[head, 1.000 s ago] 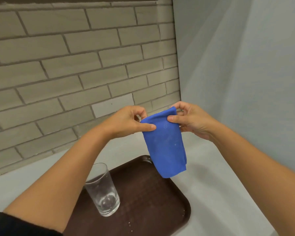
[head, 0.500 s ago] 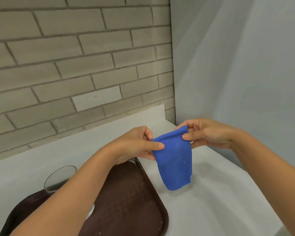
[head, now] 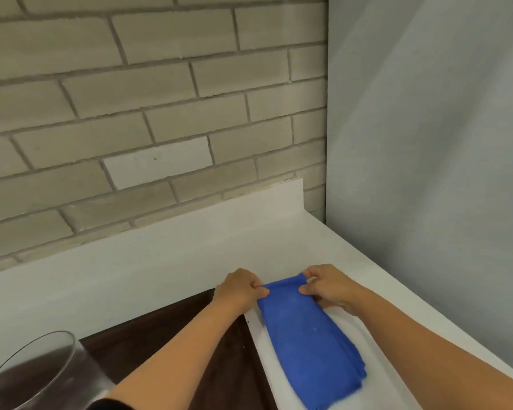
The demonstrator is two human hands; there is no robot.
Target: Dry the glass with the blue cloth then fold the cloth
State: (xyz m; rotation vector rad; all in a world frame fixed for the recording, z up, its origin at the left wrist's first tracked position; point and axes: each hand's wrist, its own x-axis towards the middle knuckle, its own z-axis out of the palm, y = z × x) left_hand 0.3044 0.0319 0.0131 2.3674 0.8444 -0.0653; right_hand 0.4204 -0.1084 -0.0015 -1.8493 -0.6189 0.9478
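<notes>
The blue cloth (head: pixel 311 341), folded into a long strip, lies flat on the white counter (head: pixel 190 255) just right of the tray. My left hand (head: pixel 239 291) pinches its far left corner and my right hand (head: pixel 328 287) pinches its far right corner. The clear glass (head: pixel 33 374) stands upright on the brown tray (head: pixel 166 329) at the bottom left, close to the camera and partly cut off by the frame.
A brick wall (head: pixel 131 113) backs the counter, and a pale grey wall (head: pixel 427 173) closes the right side. The counter's right edge runs diagonally beside the cloth.
Both hands have lowered the hanging cloth onto the counter, where it now lies flat. The view has shifted so the glass sits at the bottom left.
</notes>
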